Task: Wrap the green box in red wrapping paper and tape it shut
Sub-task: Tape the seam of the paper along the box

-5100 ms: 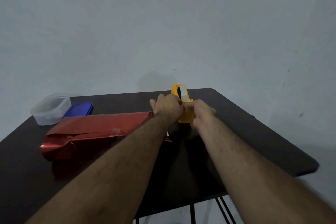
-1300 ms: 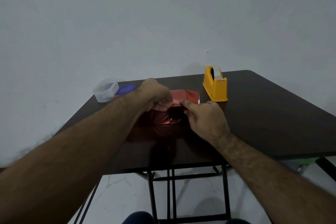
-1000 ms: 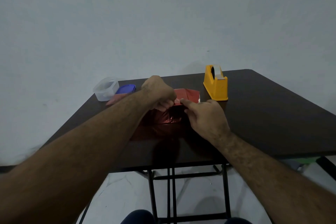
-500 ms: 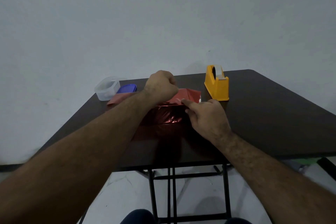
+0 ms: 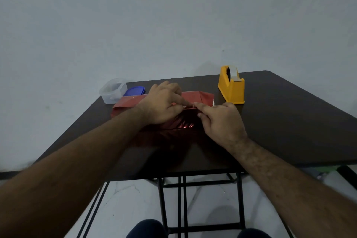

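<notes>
The red wrapping paper [image 5: 194,96] lies folded over the box in the middle of the dark table [image 5: 286,121]; no green of the box shows. Its shiny front face [image 5: 183,126] is creased. My left hand [image 5: 164,102] rests on top of the parcel, its thumb and index finger pinching the paper's upper front edge. My right hand [image 5: 220,121] is at the parcel's right front, with its straight index fingertip pressing that same edge, almost touching the left fingertips. Whether a strip of tape lies under the fingers is too small to tell.
A yellow tape dispenser [image 5: 231,88] stands right of the parcel, near the back. A clear plastic container [image 5: 113,91] and a blue lid [image 5: 134,91] sit at the back left corner. The table's front edge is close to me, with black legs below.
My left hand, lifted as a fist half a second ago, has come back down onto the paper's top edge. The right hand has held its place. Five seconds ago both hands were at the dispenser.
</notes>
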### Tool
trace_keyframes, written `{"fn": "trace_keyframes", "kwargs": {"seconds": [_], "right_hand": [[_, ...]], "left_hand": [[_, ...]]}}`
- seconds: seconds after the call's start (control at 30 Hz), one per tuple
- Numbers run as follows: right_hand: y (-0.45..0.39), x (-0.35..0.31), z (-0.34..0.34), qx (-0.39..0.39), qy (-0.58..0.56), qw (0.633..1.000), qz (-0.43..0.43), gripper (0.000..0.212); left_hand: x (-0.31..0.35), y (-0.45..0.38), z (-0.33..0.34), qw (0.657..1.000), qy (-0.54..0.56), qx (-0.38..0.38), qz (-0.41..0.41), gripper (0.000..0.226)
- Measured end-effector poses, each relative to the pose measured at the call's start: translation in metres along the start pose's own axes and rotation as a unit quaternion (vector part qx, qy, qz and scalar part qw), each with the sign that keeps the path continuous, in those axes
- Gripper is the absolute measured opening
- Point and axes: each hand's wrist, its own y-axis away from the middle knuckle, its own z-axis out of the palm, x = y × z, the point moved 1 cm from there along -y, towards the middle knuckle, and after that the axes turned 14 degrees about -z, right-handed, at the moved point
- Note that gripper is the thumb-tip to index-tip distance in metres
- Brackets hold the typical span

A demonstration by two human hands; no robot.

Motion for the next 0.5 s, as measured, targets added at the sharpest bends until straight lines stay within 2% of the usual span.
{"fn": "trace_keyframes", "kwargs": {"seconds": [0.2,0.37,0.5], "right_hand": [[0.0,-0.002,-0.001,-0.013,0.01,1.0,0.007,0.038],[0.001,-0.001,-0.002,-0.022,0.018,1.0,0.01,0.042],[0.0,-0.002,-0.001,-0.029,0.029,0.999,0.012,0.042]], "left_hand": [[0.0,0.016,0.001,0.989,-0.106,0.092,0.043,0.058],[0.012,0.02,0.009,0.983,-0.164,0.072,0.038,0.078],[0.014,0.021,0.001,0.968,-0.228,0.104,0.028,0.09]]}}
